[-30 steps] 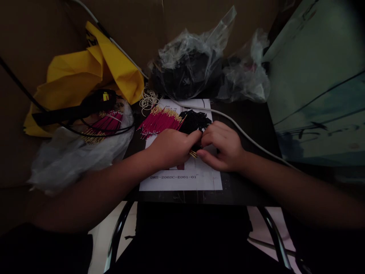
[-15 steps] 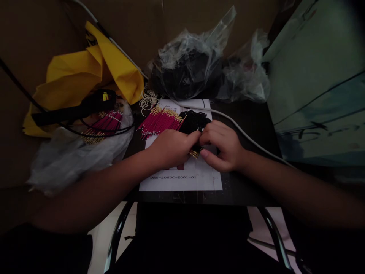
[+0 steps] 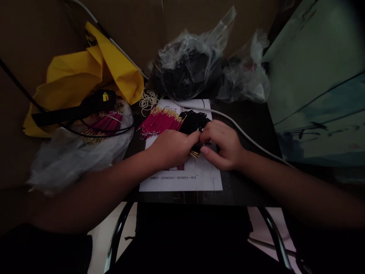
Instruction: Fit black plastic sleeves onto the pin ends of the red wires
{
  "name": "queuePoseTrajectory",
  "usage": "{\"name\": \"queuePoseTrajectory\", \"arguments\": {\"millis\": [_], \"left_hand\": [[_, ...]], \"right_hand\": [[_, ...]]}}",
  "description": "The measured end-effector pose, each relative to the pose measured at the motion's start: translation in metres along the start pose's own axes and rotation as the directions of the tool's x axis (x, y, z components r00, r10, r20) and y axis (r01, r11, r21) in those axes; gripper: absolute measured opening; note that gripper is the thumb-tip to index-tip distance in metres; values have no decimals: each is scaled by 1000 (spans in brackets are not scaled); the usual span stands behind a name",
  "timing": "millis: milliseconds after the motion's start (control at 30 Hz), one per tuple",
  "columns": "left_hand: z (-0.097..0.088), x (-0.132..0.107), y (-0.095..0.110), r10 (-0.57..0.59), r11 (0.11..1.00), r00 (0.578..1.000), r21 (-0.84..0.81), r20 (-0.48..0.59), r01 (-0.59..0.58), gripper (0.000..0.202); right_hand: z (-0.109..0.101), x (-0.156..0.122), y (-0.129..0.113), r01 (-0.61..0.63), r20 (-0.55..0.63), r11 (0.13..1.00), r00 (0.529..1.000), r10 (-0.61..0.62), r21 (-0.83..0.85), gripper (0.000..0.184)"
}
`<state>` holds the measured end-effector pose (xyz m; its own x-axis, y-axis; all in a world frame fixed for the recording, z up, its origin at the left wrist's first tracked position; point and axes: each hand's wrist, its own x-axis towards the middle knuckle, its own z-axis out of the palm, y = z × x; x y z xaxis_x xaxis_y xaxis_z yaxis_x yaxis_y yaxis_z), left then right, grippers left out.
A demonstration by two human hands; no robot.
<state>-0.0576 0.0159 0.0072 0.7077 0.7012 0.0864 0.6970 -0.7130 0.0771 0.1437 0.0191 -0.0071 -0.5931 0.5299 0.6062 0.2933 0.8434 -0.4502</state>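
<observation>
My left hand (image 3: 171, 148) and my right hand (image 3: 222, 146) meet over a printed paper sheet (image 3: 182, 182). Between them they pinch a small bunch of black wires (image 3: 198, 142), and its gold-coloured pin tips (image 3: 194, 154) stick out below my fingers. My fingers hide most of this bunch. A heap of black wires (image 3: 194, 121) lies touching my fingertips. To its left, a row of magenta wires with gold tips (image 3: 161, 121) lies on the sheet, just beyond my left hand.
A grey cable (image 3: 228, 121) crosses the sheet's top and runs right along the dark table (image 3: 251, 152). Further left lie a second magenta bundle (image 3: 105, 123), a black-handled tool (image 3: 88, 106) and a yellow bag (image 3: 85, 72). Clear bags holding dark contents (image 3: 185, 72) stand behind.
Both hands have shifted only slightly, and the right fingers have eased up a little. The gold pin tips stay between my hands.
</observation>
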Motion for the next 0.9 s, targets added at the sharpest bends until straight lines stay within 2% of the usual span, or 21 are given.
{"name": "queuePoseTrajectory", "arguments": {"millis": [133,200,400,533,900], "left_hand": [[2,-2,-2,13,999,997,-48,-79,-16,23],[2,-2,-3,8,996,992,-89,-129,-20,24],[5,-4,-5,32,983,972,-169,-233,-73,25],[4,-3,-4,-2,976,957,-210,-291,-62,16],[3,-2,-3,23,980,942,-180,-334,-88,16]], "right_hand": [[-1,0,1,-129,-36,992,991,128,-13,11],[0,1,2,-155,-26,988,988,154,-23,10],[0,0,5,-142,12,990,990,142,-2,11],[0,-1,7,-125,29,992,992,124,27,17],[1,0,4,-120,-24,992,992,121,43,16]]}}
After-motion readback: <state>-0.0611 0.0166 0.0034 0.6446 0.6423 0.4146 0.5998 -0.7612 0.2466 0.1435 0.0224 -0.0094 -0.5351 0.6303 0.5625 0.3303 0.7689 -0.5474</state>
